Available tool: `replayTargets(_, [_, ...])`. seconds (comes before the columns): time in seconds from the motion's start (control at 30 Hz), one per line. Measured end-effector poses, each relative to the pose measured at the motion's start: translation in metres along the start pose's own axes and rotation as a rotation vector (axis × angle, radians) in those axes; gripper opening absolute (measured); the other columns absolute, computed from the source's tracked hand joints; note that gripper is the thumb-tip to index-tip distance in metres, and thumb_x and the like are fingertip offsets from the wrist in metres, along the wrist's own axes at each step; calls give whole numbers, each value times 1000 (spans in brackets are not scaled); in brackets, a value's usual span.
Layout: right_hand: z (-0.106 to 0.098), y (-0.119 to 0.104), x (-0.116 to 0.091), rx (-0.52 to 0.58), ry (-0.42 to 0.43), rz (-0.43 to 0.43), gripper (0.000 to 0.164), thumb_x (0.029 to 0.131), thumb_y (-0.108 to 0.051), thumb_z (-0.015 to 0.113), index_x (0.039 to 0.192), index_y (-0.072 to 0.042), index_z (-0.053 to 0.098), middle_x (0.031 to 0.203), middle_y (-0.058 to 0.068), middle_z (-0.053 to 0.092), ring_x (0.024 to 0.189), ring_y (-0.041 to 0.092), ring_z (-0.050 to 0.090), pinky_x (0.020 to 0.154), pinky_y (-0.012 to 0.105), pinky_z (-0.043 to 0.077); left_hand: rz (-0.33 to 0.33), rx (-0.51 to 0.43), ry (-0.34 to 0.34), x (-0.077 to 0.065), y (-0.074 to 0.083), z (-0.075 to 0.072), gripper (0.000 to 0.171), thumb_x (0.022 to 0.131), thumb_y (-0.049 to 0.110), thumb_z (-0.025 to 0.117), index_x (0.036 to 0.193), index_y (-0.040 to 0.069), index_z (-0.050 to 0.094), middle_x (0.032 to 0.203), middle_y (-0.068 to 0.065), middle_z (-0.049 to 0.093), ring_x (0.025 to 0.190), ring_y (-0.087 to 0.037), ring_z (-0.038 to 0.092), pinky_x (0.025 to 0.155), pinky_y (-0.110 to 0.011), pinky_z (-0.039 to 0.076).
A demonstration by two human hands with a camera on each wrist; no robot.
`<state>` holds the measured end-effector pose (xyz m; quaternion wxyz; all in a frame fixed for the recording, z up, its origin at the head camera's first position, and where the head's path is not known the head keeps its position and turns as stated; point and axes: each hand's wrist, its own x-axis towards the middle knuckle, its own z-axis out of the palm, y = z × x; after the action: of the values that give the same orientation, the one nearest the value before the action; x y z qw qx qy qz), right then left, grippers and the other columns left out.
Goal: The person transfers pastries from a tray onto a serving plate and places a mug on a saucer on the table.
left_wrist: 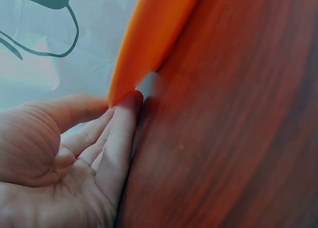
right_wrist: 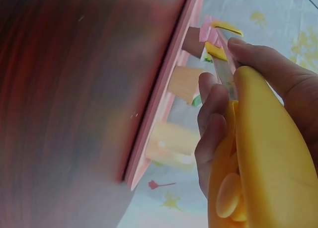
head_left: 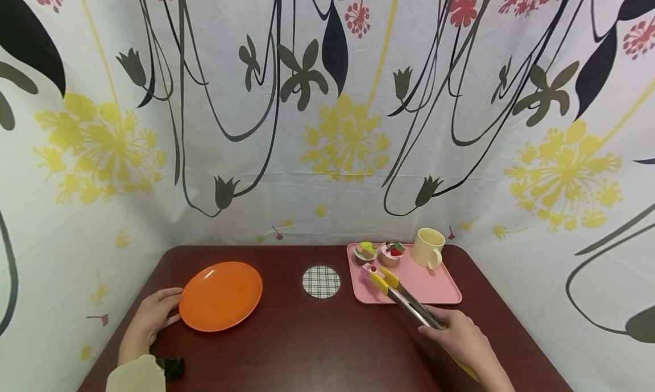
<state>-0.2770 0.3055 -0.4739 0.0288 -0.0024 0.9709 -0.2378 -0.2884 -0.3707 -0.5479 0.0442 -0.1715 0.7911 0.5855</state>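
Observation:
At the left edge of the orange plate, my left hand pinches the rim. In the left wrist view the thumb lies over the plate's edge and the fingers lie under it. My right hand grips a pair of tongs with metal arms and yellow tips and handles. The tips are at a small pink cake topped with a red berry, over the left part of the pink tray. In the right wrist view the cake appears between the tips.
Two cupcakes, one with a yellow-green top and one with a strawberry, stand on the tray beside a cream mug. Between plate and tray lies a round checked coaster. A patterned curtain surrounds the dark table.

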Motion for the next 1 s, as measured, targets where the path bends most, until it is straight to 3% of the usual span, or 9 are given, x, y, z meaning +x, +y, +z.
replayTargets(0.2, [4,-15,4,46,18,-64,48,88,-51,86,134,-40,75,101,-11,75,87,14,61,70,38,48,0,-7,9,0,-1,-1,67,115,38,50,163,-6,35,164,-35,38,142,-41,55,94,-31,66])
replayTargets(0.47, [7,-43,9,280,-45,-192,44,90,-40,88,132,-32,77,109,-6,77,93,11,61,79,24,50,14,-3,5,-1,-1,-1,66,116,39,48,162,-6,36,164,-35,39,145,-44,52,94,-32,66])
replayTargets(0.7, [12,-67,18,289,-9,-250,41,90,-35,89,130,-32,79,104,-8,76,91,11,61,78,22,49,20,11,22,1,-4,0,67,115,42,50,162,-4,39,165,-33,40,146,-44,50,96,-32,65])
replayTargets(0.83, [18,-78,25,296,-28,-256,42,91,-35,89,131,-30,78,105,-7,76,92,12,62,78,22,50,25,6,31,1,-6,0,64,115,40,51,161,-3,41,164,-32,43,140,-38,58,94,-32,66])
replayTargets(1.0, [24,-94,33,302,-50,-280,37,90,-35,89,125,-28,81,95,-7,73,87,12,61,75,23,48,23,-12,39,0,-5,-1,63,114,39,53,160,-2,43,164,-30,44,123,-19,69,95,-32,66])
